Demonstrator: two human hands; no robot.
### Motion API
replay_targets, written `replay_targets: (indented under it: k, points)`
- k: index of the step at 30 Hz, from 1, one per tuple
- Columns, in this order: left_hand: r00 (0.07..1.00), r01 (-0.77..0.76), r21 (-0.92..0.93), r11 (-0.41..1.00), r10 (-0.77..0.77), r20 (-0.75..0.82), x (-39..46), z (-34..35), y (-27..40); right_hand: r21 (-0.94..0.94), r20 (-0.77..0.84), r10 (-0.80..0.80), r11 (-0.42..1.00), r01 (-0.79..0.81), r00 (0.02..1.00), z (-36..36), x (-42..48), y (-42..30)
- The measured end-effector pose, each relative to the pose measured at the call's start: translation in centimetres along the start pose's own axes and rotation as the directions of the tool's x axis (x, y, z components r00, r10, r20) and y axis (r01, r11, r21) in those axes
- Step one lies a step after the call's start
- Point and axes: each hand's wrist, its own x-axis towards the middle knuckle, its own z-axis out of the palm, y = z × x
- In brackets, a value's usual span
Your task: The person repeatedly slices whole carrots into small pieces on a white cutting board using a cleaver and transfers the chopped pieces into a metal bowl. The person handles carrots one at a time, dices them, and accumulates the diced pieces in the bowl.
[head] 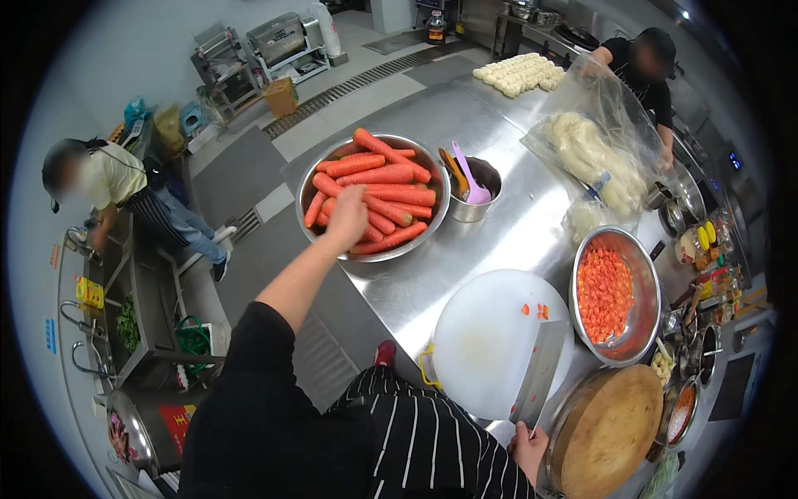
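My left hand (348, 215) reaches into a steel bowl (444, 215) heaped with peeled carrots (386, 174). Its fingers touch the carrots near the pile's front, but the back of the hand hides whether they grip one. In my right hand (528, 446) is the handle of a Chinese cleaver (541, 371). The wide blade lies over the right part of a round white cutting board (477, 324), with small orange bits on it. A few diced carrot pieces (542, 310) sit on the board beyond the blade. Right of the board, a steel bowl (648, 299) holds diced carrot (603, 293).
A thick round wooden chopping block (614, 430) stands right of the white board. Behind the carrots is a steel pot (471, 212) with a purple spoon (475, 187). Across the table a person (636, 68) handles a plastic bag of dough (598, 162). Another person (124, 181) bends at sinks.
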Motion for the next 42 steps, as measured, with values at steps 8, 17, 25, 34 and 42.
replay_targets:
  k: [8, 17, 25, 34, 42]
  points:
    - [0.793, -0.450, 0.487, 0.749, 0.085, 0.603, 6.5, -5.6, -9.2, -0.273, -0.102, -0.102, 0.959, 0.071, 0.990, 5.1, 0.0, 3.0]
    - [0.857, -0.411, 0.413, 0.813, 0.191, 0.478, 11.8, -12.7, -5.6, -0.268, -0.189, -0.064, 0.963, 0.011, 0.980, 5.1, 0.0, 3.7]
    - [0.879, -0.473, 0.181, 0.862, 0.476, 0.029, 5.2, -12.1, -1.3, -0.212, -0.136, 0.037, 0.975, -0.065, 0.990, 4.7, 0.5, 1.9]
    - [0.773, -0.275, -0.300, 0.913, 0.395, 0.495, -14.3, 10.9, 18.6, 0.199, -0.273, 0.121, 0.978, -0.067, 0.954, 4.3, -2.9, -0.8]
    - [0.688, -0.491, -0.250, 0.834, 0.548, 0.476, -18.6, 15.7, 22.9, -0.070, -0.091, 0.089, 0.993, -0.096, 0.992, 3.9, -2.7, -5.1]
